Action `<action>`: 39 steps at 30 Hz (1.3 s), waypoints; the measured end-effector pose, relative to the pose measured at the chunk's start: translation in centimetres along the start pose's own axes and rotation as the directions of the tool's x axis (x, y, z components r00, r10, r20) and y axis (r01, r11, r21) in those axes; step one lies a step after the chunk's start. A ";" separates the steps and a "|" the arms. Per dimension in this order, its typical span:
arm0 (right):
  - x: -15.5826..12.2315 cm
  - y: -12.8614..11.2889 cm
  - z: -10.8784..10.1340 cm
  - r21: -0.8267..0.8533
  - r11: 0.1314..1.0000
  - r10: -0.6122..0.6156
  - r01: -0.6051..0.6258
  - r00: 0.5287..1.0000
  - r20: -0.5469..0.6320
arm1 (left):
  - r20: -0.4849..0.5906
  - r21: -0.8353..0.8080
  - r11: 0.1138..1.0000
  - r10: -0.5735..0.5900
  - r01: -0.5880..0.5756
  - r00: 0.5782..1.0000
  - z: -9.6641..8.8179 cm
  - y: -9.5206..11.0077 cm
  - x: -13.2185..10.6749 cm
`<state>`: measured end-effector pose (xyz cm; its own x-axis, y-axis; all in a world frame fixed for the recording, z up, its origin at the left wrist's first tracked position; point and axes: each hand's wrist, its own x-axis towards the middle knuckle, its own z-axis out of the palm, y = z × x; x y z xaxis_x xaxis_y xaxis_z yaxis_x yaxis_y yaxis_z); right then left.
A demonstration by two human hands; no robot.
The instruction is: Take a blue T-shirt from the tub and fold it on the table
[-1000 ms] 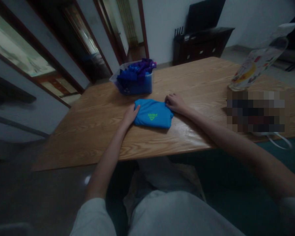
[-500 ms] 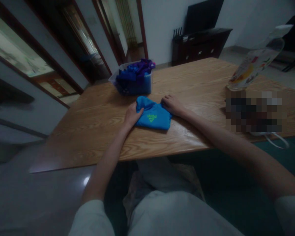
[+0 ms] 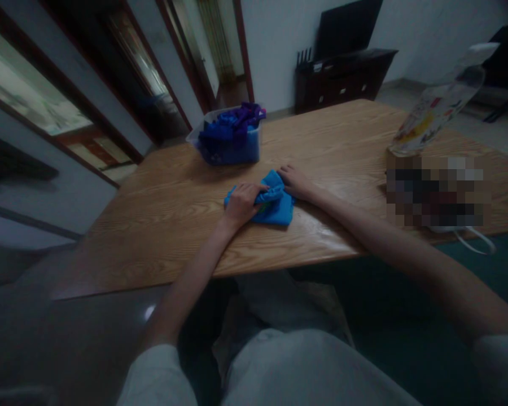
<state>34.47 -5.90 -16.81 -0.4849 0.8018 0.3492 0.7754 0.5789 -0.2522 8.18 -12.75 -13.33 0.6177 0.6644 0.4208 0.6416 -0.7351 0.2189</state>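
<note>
A bright blue folded cloth (image 3: 275, 210) lies near the front edge of the wooden table (image 3: 342, 141). My left hand (image 3: 241, 203) is closed on the cloth's left side and has carried it over the middle, covering most of the green logo. My right hand (image 3: 293, 181) rests on the cloth's far right corner with fingers curled onto the fabric.
A clear plastic tub (image 3: 231, 141) full of dark blue and purple cloths stands just behind. A tall printed bottle (image 3: 438, 104) and a blurred patch (image 3: 438, 192) sit at the right. A dark cabinet with a screen (image 3: 342, 62) stands by the far wall.
My left hand has lifted the cloth's left edge and drawn it rightward over the middle, hiding the logo. The right hand has stayed on the far corner.
</note>
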 end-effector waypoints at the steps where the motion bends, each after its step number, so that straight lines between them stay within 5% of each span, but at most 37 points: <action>1: 0.0 0.1 0.0 0.004 1.000 -0.001 0.001 1.000 0.005 | 0.039 0.008 0.999 0.042 -0.042 0.998 0.0 0.6 0.0; 6: -0.1 0.3 -0.2 0.013 1.000 -0.006 0.006 1.000 0.004 | 0.105 -0.004 0.985 0.172 -0.173 0.979 0.7 2.1 0.3; 15: -0.1 0.0 -0.1 -0.025 0.999 -0.023 0.022 1.000 -0.022 | -0.100 0.002 0.989 -0.146 0.147 0.984 0.5 -1.3 0.5; 19: 0.0 0.3 0.2 -0.027 0.999 -0.025 0.024 0.999 -0.029 | -0.181 0.005 0.943 -0.326 0.333 0.928 0.5 -3.4 0.8; 24: 0.2 0.7 0.5 -0.043 0.998 -0.055 0.054 0.998 -0.019 | -0.071 0.040 0.816 -0.573 0.577 0.816 0.8 -6.3 0.5; 27: 0.2 0.9 0.6 -0.056 0.996 -0.071 0.070 0.997 -0.021 | -0.043 0.099 0.780 -0.617 0.618 0.786 1.0 -7.2 0.3; 39: 0.1 0.9 0.6 -0.067 0.995 -0.081 0.079 0.996 -0.023 | -0.156 0.022 0.921 -0.380 0.388 0.912 1.6 -6.4 0.4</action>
<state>34.93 -5.19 -17.52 -0.5369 0.7487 0.3888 0.7597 0.6295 -0.1631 5.07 -7.53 -16.01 0.2484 0.8643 0.4373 0.8410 -0.4164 0.3455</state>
